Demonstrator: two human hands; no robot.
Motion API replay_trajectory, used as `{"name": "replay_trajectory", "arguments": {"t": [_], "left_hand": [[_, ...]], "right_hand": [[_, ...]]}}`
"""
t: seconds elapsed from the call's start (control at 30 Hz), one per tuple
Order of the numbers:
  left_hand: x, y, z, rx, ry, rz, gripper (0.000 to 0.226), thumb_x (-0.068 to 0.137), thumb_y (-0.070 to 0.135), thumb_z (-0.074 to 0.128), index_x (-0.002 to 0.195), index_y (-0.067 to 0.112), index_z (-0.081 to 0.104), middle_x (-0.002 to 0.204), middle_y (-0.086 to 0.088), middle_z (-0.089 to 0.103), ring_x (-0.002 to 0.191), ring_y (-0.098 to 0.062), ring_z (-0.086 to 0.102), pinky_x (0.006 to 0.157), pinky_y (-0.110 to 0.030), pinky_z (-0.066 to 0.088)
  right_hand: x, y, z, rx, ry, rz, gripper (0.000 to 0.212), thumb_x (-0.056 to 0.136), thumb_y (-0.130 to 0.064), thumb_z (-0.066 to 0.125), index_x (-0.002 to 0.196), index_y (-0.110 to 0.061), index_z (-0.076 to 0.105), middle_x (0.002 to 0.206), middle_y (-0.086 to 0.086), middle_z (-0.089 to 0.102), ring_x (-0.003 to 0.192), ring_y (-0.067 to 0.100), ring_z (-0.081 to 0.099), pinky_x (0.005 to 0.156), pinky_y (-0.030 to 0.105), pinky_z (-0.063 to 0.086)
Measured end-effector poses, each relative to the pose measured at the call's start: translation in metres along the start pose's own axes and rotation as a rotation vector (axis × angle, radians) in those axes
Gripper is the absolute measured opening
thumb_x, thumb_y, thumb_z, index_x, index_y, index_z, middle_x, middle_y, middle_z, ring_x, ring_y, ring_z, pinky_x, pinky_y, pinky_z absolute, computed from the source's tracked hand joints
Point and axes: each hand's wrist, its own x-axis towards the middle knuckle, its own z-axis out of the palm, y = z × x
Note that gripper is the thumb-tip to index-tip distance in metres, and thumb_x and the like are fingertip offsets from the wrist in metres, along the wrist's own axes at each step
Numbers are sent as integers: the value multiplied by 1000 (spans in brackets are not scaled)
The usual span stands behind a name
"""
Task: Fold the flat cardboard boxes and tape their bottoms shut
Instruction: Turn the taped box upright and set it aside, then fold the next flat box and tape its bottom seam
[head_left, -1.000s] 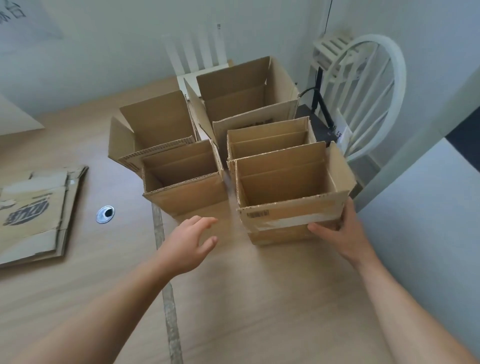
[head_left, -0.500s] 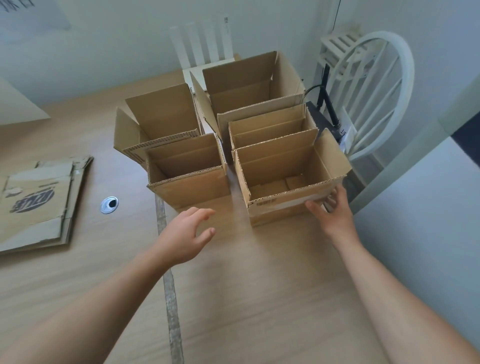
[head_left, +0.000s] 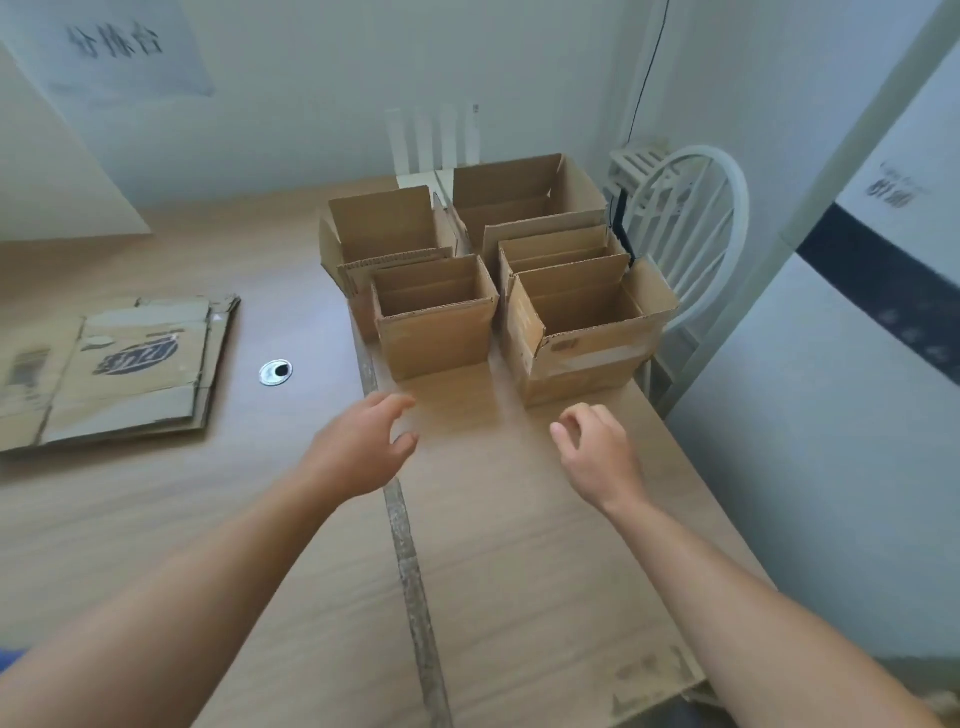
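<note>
The left hand (head_left: 363, 449) hovers over the wooden table (head_left: 519, 571) with its fingers loosely spread and curled, holding nothing. The right hand (head_left: 597, 457) hangs beside it, also empty, fingers bent in a relaxed half-curl; neither hand touches any cardboard. Just beyond the right hand stands the nearest folded box (head_left: 582, 332), upright and open at the top, a strip of pale tape across its front wall. To its left, just ahead of the left hand, sits a second open box (head_left: 436, 322). Three more open boxes (head_left: 524, 208) are packed close behind these two, toward the wall. Well off to the left lies a stack of flat cardboard boxes (head_left: 119, 369), and between the stack and the folded group a round metal grommet (head_left: 275, 372) is set into the tabletop. A white chair (head_left: 691, 228) stands by the table's right edge.
</note>
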Motion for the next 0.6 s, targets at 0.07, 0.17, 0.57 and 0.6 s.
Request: {"name": "replay_trajectory", "arguments": {"t": [0.07,0.17,0.57,0.6], "left_hand": [[-31,-18,-14,35,26,-20,44,96,39,52,138,28,48,132,6,53,118,-18,53,93,-38,47],[-77,-50,-35,102,70,-71,43,97,40,50,138,28,48,132,4,53,117,-21,52,92,-37,45],[-195,-183,-103,330,88,-297,41,96,39,43,134,24,48,134,4,54,123,-21,48,96,-35,40],[-198,-193,-107,325,85,-327,41,96,39,43,134,24,48,133,4,54,123,-21,48,96,-35,39]], "right_hand": [[-23,-38,7,-100,-38,-106,27,98,-39,48,111,-19,60,112,3,59,105,27,55,87,40,47],[-52,-101,22,-229,-73,-247,32,99,-42,43,115,-19,58,115,5,59,107,30,55,85,39,44],[-97,-300,105,-503,-192,-696,35,101,-45,38,120,-20,53,113,3,56,105,30,53,75,39,31],[-94,-311,112,-506,-201,-715,36,101,-45,38,121,-19,53,113,3,56,104,30,52,74,38,30]]}}
